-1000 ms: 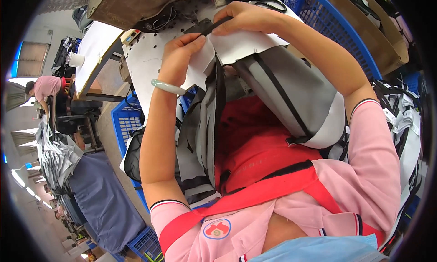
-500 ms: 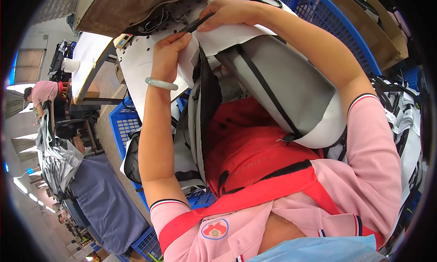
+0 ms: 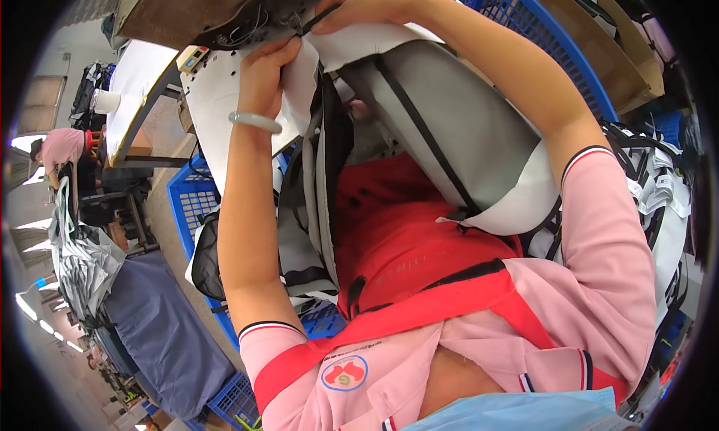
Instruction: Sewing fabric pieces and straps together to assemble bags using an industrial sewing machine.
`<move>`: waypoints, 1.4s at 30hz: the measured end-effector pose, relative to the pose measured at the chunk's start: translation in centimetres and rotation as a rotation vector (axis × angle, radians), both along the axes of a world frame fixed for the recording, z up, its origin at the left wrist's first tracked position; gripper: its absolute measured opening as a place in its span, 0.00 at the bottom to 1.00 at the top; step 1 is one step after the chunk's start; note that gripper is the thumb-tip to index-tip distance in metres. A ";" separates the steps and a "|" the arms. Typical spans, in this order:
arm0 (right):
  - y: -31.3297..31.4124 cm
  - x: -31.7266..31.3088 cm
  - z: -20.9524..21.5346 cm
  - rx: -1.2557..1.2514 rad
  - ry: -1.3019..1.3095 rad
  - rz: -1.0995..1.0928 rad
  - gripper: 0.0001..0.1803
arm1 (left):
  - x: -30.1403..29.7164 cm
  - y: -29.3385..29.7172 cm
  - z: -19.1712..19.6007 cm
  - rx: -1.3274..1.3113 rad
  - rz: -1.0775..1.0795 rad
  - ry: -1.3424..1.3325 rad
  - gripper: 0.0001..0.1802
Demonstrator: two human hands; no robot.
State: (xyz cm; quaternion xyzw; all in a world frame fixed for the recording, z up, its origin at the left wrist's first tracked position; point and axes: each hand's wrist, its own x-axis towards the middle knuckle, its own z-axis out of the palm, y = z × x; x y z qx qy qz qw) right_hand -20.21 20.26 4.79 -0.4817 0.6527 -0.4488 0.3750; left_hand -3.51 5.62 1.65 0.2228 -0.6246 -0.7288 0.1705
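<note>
Head view: L hand (image 3: pixel 271 70) pinches white fabric panel (image 3: pixel 225 109); R hand (image 3: pixel 359 2) grips black strap (image 3: pixel 318 19), strap running between hands at counter (image 3: pixel 172 11) near edge.

A blue crate (image 3: pixel 193 206) stands on the floor at left, and another blue crate (image 3: pixel 238 401) shows near the lower edge. Beside them a dark blue cloth (image 3: pixel 161 334) covers a low surface, with a heap of grey fabric (image 3: pixel 82 262) just beyond it. Farther off, a person in pink (image 3: pixel 60 148) bends over a counter (image 3: pixel 138 86) carrying a white roll (image 3: pixel 109 101). Blue baskets (image 3: pixel 554 49) line the upper right, next to cardboard boxes (image 3: pixel 599 34).
</note>
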 end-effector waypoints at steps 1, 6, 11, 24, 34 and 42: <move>0.1 0.3 0.2 0.033 -0.030 -0.013 0.18 | 0.0 0.0 0.0 -0.020 0.011 -0.013 0.15; 0.7 -0.3 -0.3 -0.031 -0.010 0.040 0.18 | 0.2 0.7 -0.3 0.004 -0.001 0.077 0.15; 4.0 -1.3 1.6 -0.106 0.343 -0.229 0.20 | 3.1 -1.1 -1.7 0.037 0.112 0.178 0.16; 19.6 -4.0 -2.3 0.503 0.325 -0.066 0.18 | 24.7 8.4 -3.9 -1.080 -0.465 -0.522 0.09; 18.8 3.6 -3.8 0.380 0.479 0.342 0.09 | 36.2 12.6 -6.1 -1.262 -0.536 -0.652 0.14; 17.3 12.0 5.6 0.309 0.639 0.351 0.10 | 31.8 9.0 -5.7 -0.853 -0.280 -0.510 0.10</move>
